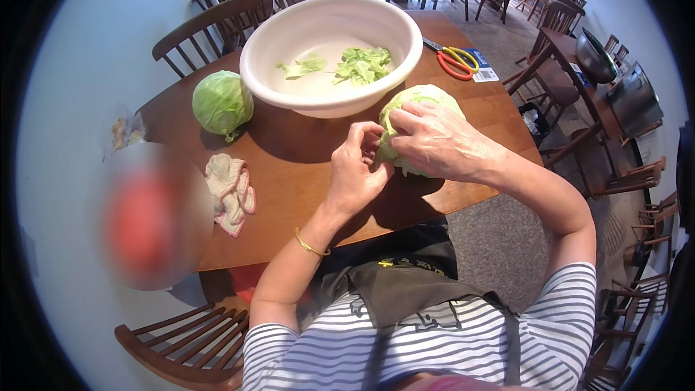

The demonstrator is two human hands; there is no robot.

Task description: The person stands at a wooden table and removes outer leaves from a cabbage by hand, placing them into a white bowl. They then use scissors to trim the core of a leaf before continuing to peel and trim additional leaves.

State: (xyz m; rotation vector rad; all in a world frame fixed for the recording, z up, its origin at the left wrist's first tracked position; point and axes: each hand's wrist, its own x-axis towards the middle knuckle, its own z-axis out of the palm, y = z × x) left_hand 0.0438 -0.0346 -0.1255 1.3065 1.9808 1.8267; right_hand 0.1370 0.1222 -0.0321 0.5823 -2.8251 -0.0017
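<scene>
Right hand (443, 143) grips a pale cabbage (434, 94) four o'clock from the white basin (318, 106); left hand (352, 175) touches it, hold unclear. Some leaves (362, 65) are in; a green cabbage (221, 103) at eight looks unstarted.

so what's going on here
A person's left hand and right hand are both at a pale green cabbage, fingers bent against its leaves; whether it rests on the wooden table is hard to tell. Some torn-looking leaf pieces lie in the white basin beyond the hands. A second cabbage sits to the basin's left, and scissors with red and yellow handles lie to its right, both untouched.
</scene>
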